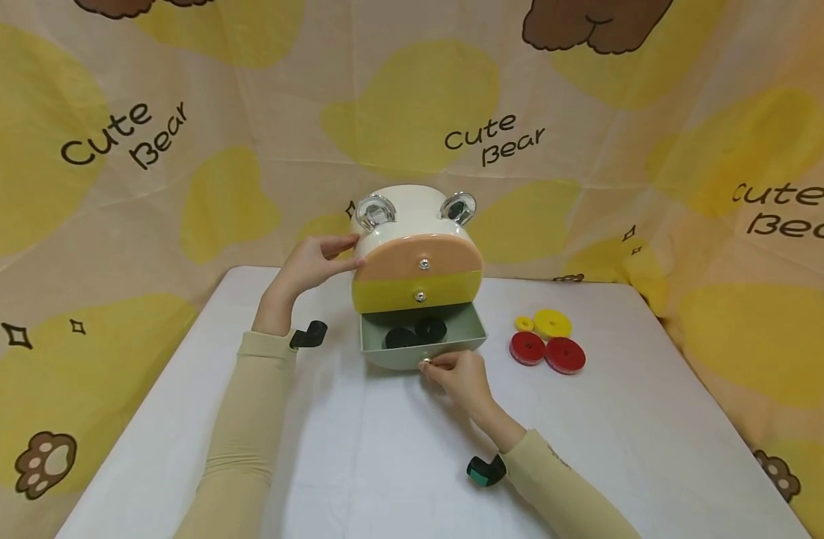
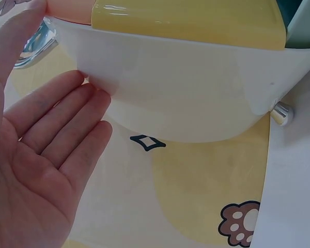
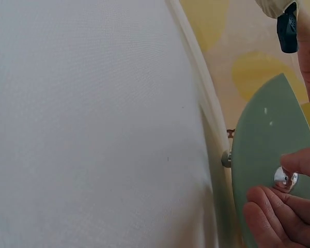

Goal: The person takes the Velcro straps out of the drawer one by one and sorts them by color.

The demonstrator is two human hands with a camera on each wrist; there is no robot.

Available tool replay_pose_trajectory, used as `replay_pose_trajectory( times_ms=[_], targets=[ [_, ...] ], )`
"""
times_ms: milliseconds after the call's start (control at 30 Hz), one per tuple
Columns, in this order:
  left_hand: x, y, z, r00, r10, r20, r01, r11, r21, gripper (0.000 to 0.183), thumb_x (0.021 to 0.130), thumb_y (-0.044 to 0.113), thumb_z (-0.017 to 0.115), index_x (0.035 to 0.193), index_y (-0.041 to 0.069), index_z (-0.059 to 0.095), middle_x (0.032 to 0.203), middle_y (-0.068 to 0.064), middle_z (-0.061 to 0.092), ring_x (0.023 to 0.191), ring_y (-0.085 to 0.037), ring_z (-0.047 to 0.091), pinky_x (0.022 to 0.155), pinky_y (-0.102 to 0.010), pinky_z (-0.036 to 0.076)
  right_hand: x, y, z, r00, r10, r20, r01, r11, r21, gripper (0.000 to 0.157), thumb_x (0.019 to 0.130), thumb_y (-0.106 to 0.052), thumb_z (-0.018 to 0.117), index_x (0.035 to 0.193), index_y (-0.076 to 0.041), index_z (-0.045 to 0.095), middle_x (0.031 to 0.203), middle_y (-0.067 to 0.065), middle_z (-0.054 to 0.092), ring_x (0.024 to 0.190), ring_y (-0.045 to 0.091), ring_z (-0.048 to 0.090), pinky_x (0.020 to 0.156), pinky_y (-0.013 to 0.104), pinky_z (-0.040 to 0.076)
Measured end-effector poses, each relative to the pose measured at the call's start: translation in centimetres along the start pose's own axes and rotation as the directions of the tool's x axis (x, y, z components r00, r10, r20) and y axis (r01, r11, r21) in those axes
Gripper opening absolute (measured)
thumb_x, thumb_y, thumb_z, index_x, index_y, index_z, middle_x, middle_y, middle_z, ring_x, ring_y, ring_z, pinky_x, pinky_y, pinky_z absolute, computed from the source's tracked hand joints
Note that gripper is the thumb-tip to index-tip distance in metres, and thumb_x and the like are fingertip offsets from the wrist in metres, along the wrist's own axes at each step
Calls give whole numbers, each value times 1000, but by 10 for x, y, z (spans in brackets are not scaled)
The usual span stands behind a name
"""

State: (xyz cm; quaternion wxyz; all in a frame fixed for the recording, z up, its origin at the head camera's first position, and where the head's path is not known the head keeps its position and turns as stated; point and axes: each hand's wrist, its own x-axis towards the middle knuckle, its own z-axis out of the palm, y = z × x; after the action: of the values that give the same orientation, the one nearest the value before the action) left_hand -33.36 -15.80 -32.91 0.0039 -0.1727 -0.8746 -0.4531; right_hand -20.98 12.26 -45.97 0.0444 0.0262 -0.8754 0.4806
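Observation:
A small rounded cabinet (image 1: 412,217) with a white body and silver ear-like rings stands on the table. Its peach drawer (image 1: 398,258) and yellow drawer (image 1: 385,296) are closed, while the green bottom drawer (image 1: 385,361) is pulled out. Two round black discs (image 1: 430,329) lie inside that drawer. My right hand (image 1: 462,378) pinches the drawer's silver knob (image 3: 283,180) between thumb and fingers. At the cabinet's upper left side, my left hand (image 1: 313,263) rests with its fingers fairly straight, the thumb at the front edge and fingertips against the white side.
Right of the cabinet lie two red discs (image 1: 565,355), a larger yellow disc (image 1: 552,324) and a small yellow ring (image 1: 524,323). A white cloth covers the table (image 1: 358,464). Behind it hangs a patterned curtain (image 1: 277,135).

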Motion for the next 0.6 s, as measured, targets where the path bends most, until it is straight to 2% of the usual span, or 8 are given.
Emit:
replay_pose_trajectory(
  times_ms=[133, 600],
  targets=[
    [0, 0, 0, 1000, 2, 1, -2, 1000, 4, 68, 74, 52, 76, 133, 22, 58, 137, -4, 56, 127, -27, 51, 104, -46, 43, -4, 0, -1, 1000, -29, -10, 29, 999, -13, 17, 76, -29, 79, 72, -13, 77, 64, -4, 70, 58, 5, 57, 53, 20, 47],
    [3, -3, 0, 1000, 5, -1, -5, 1000, 9, 65, 75, 49, 76, 132, 23, 58, 136, -3, 56, 126, -26, 52, 104, -44, 43, -17, 2, -3, 999, -32, 6, 32, 999, -19, 14, 76, -27, 79, 72, -14, 76, 63, -5, 69, 58, 4, 58, 53, 19, 49]
  ],
)
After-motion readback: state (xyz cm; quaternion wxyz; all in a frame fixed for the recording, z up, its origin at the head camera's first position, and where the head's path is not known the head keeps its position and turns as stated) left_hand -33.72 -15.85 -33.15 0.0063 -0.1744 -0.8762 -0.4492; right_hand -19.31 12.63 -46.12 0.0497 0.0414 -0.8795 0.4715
